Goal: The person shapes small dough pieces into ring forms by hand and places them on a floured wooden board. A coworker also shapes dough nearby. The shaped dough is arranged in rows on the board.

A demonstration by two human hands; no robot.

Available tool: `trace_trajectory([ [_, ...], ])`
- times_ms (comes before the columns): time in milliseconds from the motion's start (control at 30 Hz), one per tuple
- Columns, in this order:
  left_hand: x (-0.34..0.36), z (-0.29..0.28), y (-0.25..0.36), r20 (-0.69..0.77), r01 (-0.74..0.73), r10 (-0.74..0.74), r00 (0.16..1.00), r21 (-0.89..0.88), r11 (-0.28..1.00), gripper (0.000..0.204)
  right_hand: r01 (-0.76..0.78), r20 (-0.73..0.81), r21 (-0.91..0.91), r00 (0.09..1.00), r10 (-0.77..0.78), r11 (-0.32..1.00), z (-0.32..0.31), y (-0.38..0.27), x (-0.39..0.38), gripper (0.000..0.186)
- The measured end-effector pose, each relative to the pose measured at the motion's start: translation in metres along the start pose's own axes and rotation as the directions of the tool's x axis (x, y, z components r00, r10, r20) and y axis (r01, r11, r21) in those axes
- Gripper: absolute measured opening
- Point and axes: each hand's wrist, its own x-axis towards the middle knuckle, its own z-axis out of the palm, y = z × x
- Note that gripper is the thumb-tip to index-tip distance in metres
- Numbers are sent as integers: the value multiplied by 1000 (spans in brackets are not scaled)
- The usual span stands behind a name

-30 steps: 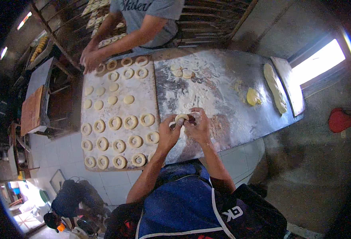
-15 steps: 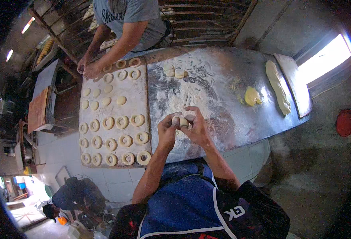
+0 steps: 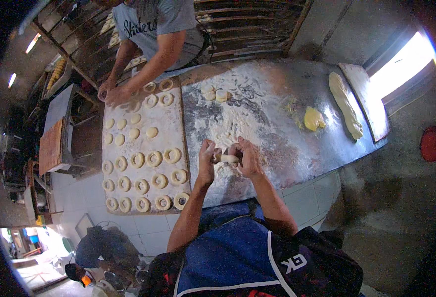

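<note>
Over the floured metal tabletop [image 3: 282, 163], my left hand [image 3: 207, 161] and my right hand [image 3: 248, 157] face each other. Between them is a short, pale piece of dough [image 3: 229, 159], shaped like a small roll. Fingers of both hands close on its ends, and the fingertips are partly hidden. Loose white flour [image 3: 230, 126] lies on the table just beyond my hands. Left of my left hand, a floured board [image 3: 129, 146] bears rows of dough rings [image 3: 172, 162] and several small dough rounds [image 3: 151, 132].
Small dough pieces [image 3: 222, 95] sit farther back. To the right are a yellow lump [image 3: 314, 119] and a long dough strip [image 3: 345, 106] beside another board [image 3: 364, 101]. A co-worker's hands [image 3: 119, 94] are at the ring board's far left corner. Another person [image 3: 101, 247] bends at lower left.
My hands have moved slightly apart, and the dough between them now shows as a longer roll. The view has shifted a little. The co-worker's hands stay at the board's far corner.
</note>
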Motion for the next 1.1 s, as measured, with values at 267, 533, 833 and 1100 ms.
trace_trajectory([
  [267,3,0,-6,-205,16,-119,971,-445,896,29,293,-216,-619,828,-517,729,33,52,18,40],
  [533,14,-42,-22,-211,63,-105,972,-196,979,43,49,-439,-398,867,-237,916,61,63,26,65],
  [833,15,-85,-18,-100,34,-18,995,160,987,54,263,-213,-382,908,-361,886,99,77,18,59],
  [1100,21,-120,-16,-60,-149,176,983,304,941,52,-55,-326,-507,936,-132,860,126,84,28,58],
])
